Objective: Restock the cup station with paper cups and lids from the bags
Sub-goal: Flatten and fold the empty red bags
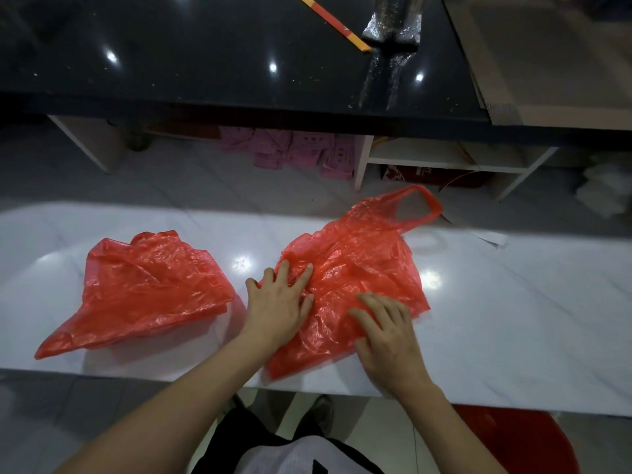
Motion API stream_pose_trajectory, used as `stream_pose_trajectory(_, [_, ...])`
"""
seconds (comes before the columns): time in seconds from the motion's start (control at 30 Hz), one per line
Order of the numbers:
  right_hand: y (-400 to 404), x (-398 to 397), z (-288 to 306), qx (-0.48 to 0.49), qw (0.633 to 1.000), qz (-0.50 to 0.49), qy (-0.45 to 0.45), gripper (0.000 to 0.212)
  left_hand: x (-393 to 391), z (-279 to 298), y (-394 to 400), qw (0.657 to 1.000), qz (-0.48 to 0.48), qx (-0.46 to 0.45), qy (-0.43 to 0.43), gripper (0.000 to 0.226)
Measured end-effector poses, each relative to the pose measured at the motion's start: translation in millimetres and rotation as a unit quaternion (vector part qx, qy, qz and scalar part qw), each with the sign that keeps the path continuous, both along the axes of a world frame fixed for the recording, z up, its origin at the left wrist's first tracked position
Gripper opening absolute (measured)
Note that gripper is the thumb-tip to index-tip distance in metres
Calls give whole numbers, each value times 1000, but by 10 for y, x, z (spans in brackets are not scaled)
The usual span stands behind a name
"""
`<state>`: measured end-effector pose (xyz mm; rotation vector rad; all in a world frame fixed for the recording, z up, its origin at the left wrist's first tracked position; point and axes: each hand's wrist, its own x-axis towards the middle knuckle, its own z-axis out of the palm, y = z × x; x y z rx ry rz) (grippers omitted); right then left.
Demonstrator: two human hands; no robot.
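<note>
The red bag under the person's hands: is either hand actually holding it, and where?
Neither grips it. The left hand presses flat on the right red bag at its left edge; the right hand rests fingers on its lower middle.

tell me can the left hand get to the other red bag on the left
Probably yes: the left hand presses the right bag, and only bare white counter lies between it and the left bag.
</note>
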<state>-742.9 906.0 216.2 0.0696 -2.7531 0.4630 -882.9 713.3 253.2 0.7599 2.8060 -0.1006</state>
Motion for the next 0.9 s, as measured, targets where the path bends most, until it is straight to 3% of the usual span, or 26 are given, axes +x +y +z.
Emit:
stream_pose_trajectory(0.23, [-38,190,-139,1,999,33,-22,47,-5,49,-15,1000,16,5,-15,62])
stream_pose_trajectory(0.4, [-96,90,-158,65,998,4,9,44,60,54,-67,1000,18,14,-21,66])
stream_pose_trajectory(0.57, [-65,100,-194,50,999,-9,-11,39,163,133,-197,996,10,80,-49,69])
stream_pose_trajectory(0.67, [1,81,-145,-17,1000,-15,-12,23,229,188,-308,987,-4,133,-85,58])
stream_pose_trajectory(0.77, [61,74,-15,-149,988,-34,-15,22,276,228,-419,981,-11,158,-112,48])
stream_pose_trajectory(0.83, [89,77,75,-236,969,-63,-35,21,239,235,-473,982,-42,152,-103,44])
stream_pose_trajectory(0.9, [122,73,164,-349,927,-95,-96,29,185,244,-514,980,-85,150,-98,41])
